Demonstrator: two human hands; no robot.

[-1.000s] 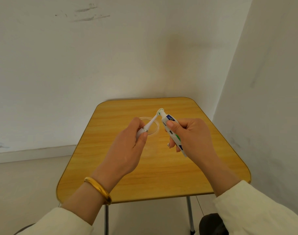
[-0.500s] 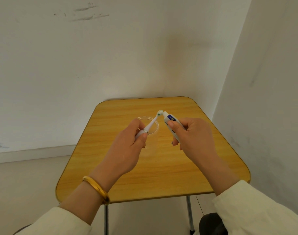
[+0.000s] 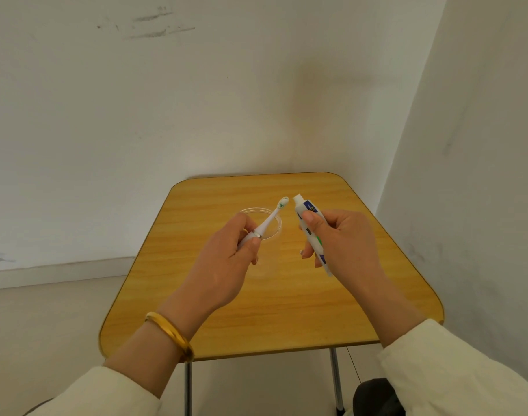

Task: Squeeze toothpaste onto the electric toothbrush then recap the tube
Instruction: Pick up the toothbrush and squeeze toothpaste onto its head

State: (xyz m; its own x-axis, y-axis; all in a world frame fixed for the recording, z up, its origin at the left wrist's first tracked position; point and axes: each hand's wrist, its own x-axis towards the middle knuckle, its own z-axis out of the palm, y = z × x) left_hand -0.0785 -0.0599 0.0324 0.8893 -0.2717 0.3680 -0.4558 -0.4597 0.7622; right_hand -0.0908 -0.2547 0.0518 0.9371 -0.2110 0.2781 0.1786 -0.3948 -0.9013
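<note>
My left hand (image 3: 226, 259) grips a white electric toothbrush (image 3: 267, 222) by its handle, brush head up and tilted right. A green and white dab of paste sits on the bristles. My right hand (image 3: 343, 244) holds a white, blue and green toothpaste tube (image 3: 312, 232), thumb pressed on its upper part, open nozzle pointing up. A small gap separates the nozzle from the brush head. The cap is not visible; something small shows at my right fingertips, too small to identify.
A yellow wooden table (image 3: 286, 319) with rounded corners stands in a room corner, white walls behind and to the right. A clear glass cup (image 3: 274, 220) stands on it, behind the toothbrush. Metal table legs show below.
The tube nozzle touched the brush head before; now the two hands have drawn apart, leaving paste on the bristles.
</note>
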